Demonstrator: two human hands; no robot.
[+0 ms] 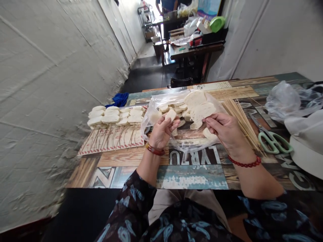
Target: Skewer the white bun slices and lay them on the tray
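My left hand [163, 131] is closed on a small pale slice [171, 115], above the near left part of a clear plastic bag [181, 145]. Fingers pinched together, my right hand [223, 129] is at the edge of a large pale porous piece [203, 111]; whether it grips this piece or a thin stick is too small to tell. More pale slices [179, 108] lie in the open bag. Left of it, rows of skewered pale slices [110, 118] rest on a red-and-white printed sheet [113, 139], their sticks pointing toward me.
Right of the bag lie a bundle of wooden skewers [241, 124], green-handled scissors [274, 141], crumpled plastic [284, 101] and a white cap [306, 141]. A blue cloth [119, 99] is at the far left. Beyond, a person [168, 6] stands by a cluttered table [194, 51].
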